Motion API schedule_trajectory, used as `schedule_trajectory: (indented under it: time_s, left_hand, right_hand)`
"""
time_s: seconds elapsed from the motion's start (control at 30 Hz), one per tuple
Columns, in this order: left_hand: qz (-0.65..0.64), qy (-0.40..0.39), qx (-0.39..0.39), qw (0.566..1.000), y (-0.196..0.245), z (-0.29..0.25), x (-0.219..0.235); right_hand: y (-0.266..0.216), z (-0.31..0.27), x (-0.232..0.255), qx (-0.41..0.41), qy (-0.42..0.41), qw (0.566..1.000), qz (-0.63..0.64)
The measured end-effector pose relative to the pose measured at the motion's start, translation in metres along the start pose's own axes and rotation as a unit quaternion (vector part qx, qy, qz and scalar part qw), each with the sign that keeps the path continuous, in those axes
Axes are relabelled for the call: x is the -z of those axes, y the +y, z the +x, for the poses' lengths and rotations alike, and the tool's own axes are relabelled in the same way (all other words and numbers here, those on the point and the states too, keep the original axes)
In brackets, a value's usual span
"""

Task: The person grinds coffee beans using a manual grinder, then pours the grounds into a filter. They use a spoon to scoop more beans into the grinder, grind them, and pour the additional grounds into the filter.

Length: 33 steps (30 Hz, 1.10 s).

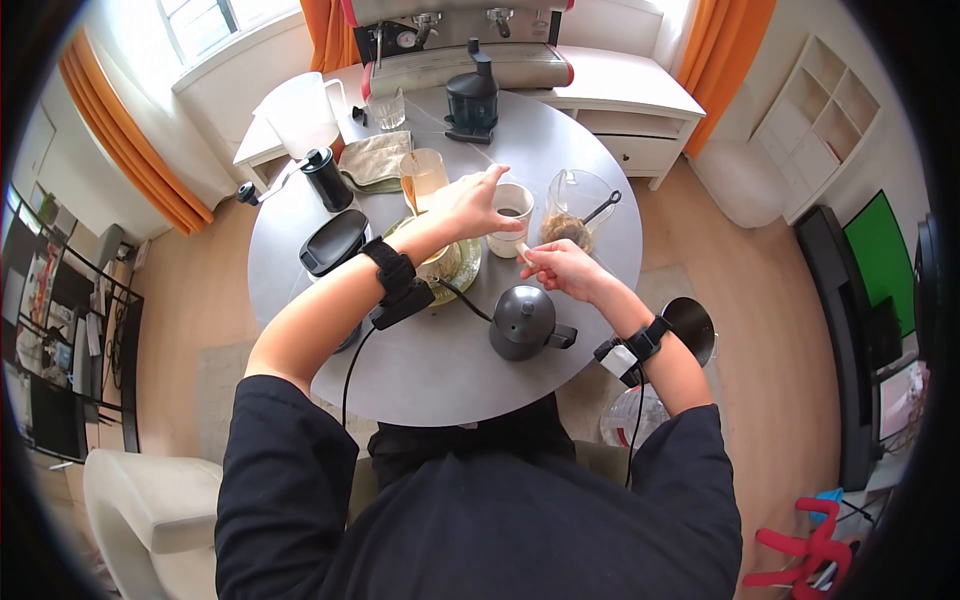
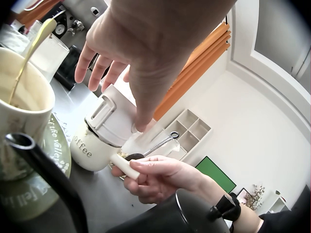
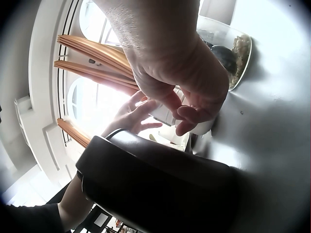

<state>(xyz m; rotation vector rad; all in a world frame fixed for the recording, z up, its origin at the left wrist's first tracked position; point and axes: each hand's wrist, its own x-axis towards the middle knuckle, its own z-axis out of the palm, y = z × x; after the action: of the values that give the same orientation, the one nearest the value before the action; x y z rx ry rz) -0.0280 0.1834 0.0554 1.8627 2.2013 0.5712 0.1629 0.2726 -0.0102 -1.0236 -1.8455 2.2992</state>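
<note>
My left hand (image 1: 462, 207) reaches over a white pot marked "coffee" (image 2: 90, 151). Its fingers are straight and spread, with the thumb at the rim of a white dripper (image 2: 114, 121) set on the pot. Dark matter shows inside the dripper in the head view. At the near right side my right hand (image 1: 563, 268) pinches a short white rod-like handle (image 2: 125, 167) between thumb and fingers. A dark grey kettle (image 1: 522, 325) with a thin black spout stands just nearer to me. Left of the pot, a pale cup (image 2: 22, 109) with a gold-handled spoon sits on a green saucer (image 2: 36, 206).
A clear jug (image 1: 577, 200) holding brownish matter and a black-handled spoon stands to the right. On the left are a black hand grinder (image 1: 327, 180), a black-lidded container (image 1: 335, 243) and a folded cloth (image 1: 376, 158). An espresso machine (image 1: 462, 70) is behind the table.
</note>
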Motion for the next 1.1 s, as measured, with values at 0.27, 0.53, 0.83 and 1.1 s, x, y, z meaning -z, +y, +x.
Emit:
schedule_trajectory:
  time_s: [0.27,0.53,0.83,1.1]
  left_hand:
    - [-0.039,0.043,0.028,0.998,-0.006,-0.024,0.018]
    - [-0.18,0.094,0.178,0.963,-0.096,-0.119,0.077]
    - [-0.082,0.192,0.31,0.928,-0.201,-0.147,0.089]
    - [-0.203,0.142,0.347,0.904,-0.216,-0.092,0.076]
  right_hand:
    - [0.006,0.003,0.009,0.01,-0.006,1.0,-0.002]
    - [0.008,-0.025,0.014,0.04,0.075,0.983,-0.162]
    - [0.037,-0.125,-0.027,0.136,0.087,0.958,-0.237]
    - [0.06,-0.12,-0.042,0.183,0.159,0.957,-0.162]
